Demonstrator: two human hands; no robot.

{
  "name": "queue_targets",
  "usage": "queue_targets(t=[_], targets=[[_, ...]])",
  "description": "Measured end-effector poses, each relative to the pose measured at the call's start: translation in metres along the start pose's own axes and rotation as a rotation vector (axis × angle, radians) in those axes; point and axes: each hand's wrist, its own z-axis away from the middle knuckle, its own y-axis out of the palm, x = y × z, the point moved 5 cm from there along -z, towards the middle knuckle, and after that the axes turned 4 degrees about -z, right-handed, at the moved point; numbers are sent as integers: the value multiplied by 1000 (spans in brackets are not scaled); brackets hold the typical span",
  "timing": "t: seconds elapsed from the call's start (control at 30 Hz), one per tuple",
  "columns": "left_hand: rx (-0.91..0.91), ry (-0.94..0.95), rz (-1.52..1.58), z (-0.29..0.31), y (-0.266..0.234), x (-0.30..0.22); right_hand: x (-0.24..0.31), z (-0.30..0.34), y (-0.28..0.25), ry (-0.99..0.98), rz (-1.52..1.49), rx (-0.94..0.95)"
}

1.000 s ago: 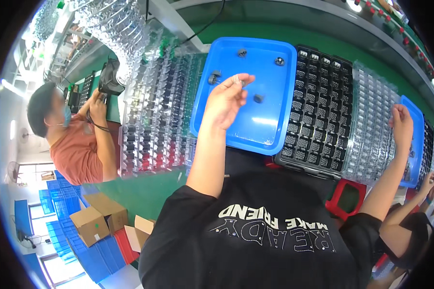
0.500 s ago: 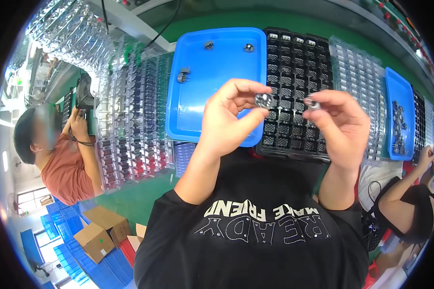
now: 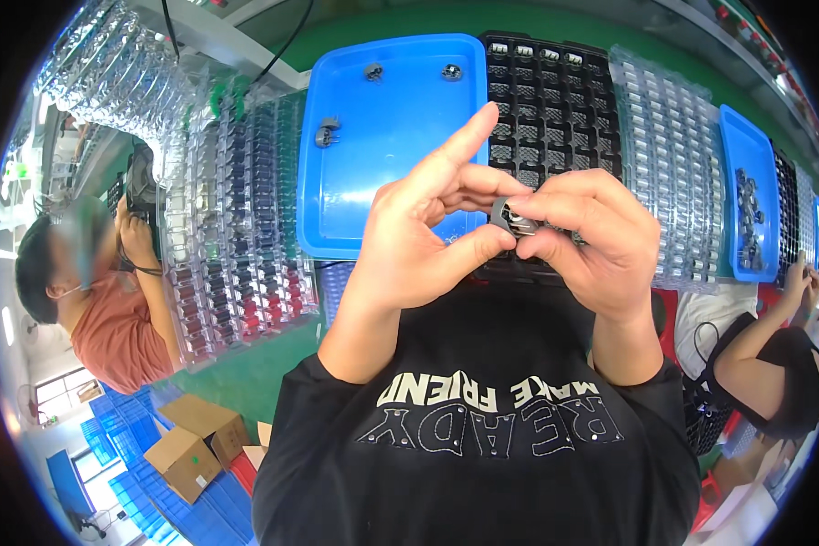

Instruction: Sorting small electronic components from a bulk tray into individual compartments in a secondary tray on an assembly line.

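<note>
Green bench top [image 3: 246, 364] lies under a blue tray [image 3: 382, 173] and a black tray [image 3: 555, 100]. Both hands meet above them, pinching one small grey part [image 3: 503, 217]. It sits between the left hand [image 3: 428, 237] and right hand [image 3: 591, 237], equally near each.

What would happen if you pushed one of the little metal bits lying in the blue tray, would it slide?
Probably yes. The small parts look like hard grey metal, and the blue tray looks smooth and glossy, so a nudge would likely send one skidding. One has a round shape, so it might roll. They seem stiff; both hands pinch a similar piece without bending it.
</note>
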Motion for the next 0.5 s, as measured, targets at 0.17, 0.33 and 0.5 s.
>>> queue_targets(t=[0.17, 0.33, 0.5], targets=[[20, -38, 22, 4, 3, 7, -8, 11, 2, 46, 2, 26], [-43, -71, 13, 2, 8, 13, -17, 22, 0, 147, -73, -91], [-87, 14, -336, -2, 15, 17, -35, 11, -7, 206, -120, -9]])
